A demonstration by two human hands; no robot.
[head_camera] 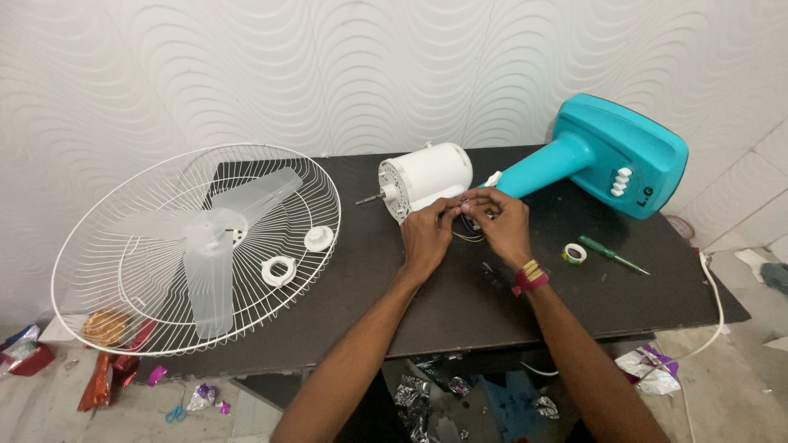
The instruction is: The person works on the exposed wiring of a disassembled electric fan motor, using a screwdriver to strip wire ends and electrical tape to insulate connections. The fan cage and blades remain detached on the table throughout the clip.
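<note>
- Wires (468, 232), yellow and dark, lie bunched between my two hands near the middle of the bench (460, 303), just below the white motor housing (427, 176).
- Left hand (427, 238): fingers curled together and pinched on the wires, knuckles touching the lower edge of the motor housing.
- Right hand (501, 221): fingertips closed on the same bundle from the other side, wrist carrying a red and yellow band (530, 277).
- Motor housing lies on its side, its shaft (369, 198) pointing left toward the fan guard; its rear meets the neck of the teal fan base (616, 156), which lies tipped toward the bench's far right corner.
- Fan guard (197, 246), a white wire grille, overhangs the left edge of the bench; inside it rest the clear fan blade (213, 238) and two white plastic rings (279, 269).
- Right of my hands, a roll of tape (574, 253) and a green screwdriver (611, 254) lie close together, well apart from the near edge.
- Open dark bench surface runs along the near edge, between my forearms and out to either side.
- White cable (714, 303) drops over the right edge of the bench.
- Floor (722, 394) below holds foil scraps and small scissors (176, 413).
</note>
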